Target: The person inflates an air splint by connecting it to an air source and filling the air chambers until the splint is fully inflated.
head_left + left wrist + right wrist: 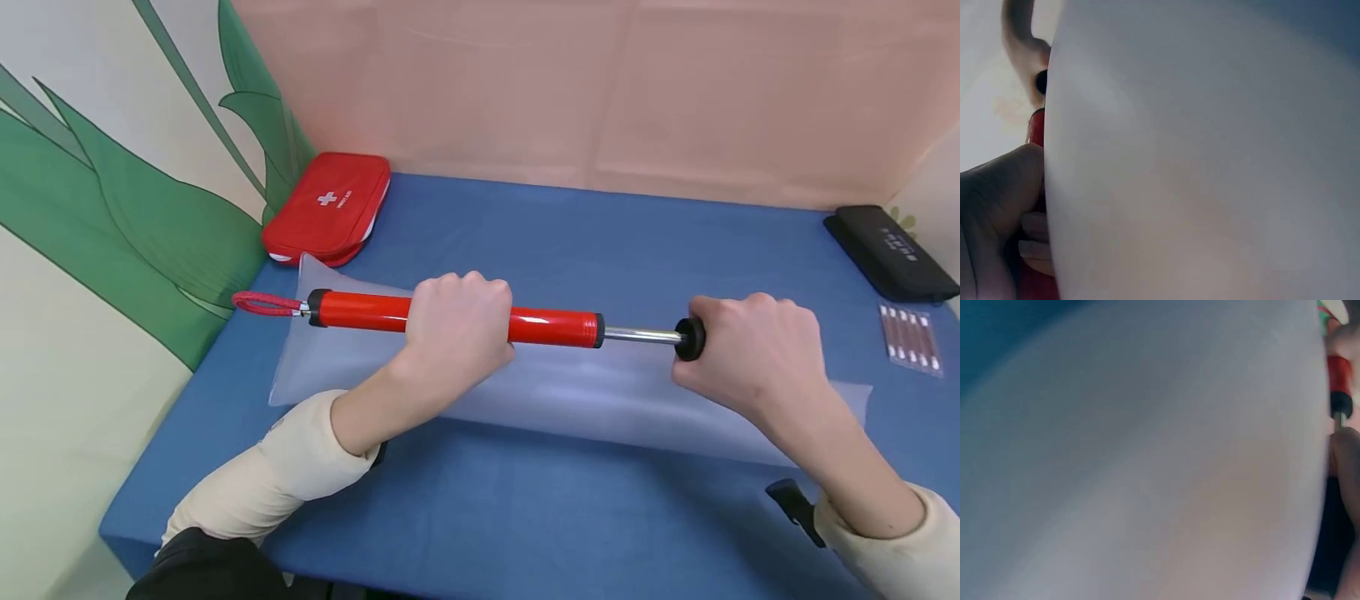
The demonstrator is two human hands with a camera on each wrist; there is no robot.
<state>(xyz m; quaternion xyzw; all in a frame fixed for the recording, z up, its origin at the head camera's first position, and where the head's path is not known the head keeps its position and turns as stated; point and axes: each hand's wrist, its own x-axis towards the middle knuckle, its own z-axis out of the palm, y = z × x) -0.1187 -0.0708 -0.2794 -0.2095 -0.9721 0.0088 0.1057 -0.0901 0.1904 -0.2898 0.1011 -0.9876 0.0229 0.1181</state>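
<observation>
A red hand pump (555, 327) spans the head view from side to side, with a red cord loop (262, 305) at its left end. My left hand (459, 321) grips the middle of the barrel. At the other end, a length of metal rod (641, 335) sticks out, and my right hand (757, 354) holds the black handle (690, 339). Below the pump lies a long translucent plastic bag (600, 400). A pale blurred surface (1197, 150) covers most of the left wrist view; my left thumb and fingertips show round the red barrel (1035, 128).
The bag lies on a table with a blue cloth (540, 517). A red first aid pouch (330, 208) sits at the back left. Back right are a black zip case (892, 254) and a clear packet of swabs (910, 340). A pink backdrop (600, 92) stands behind.
</observation>
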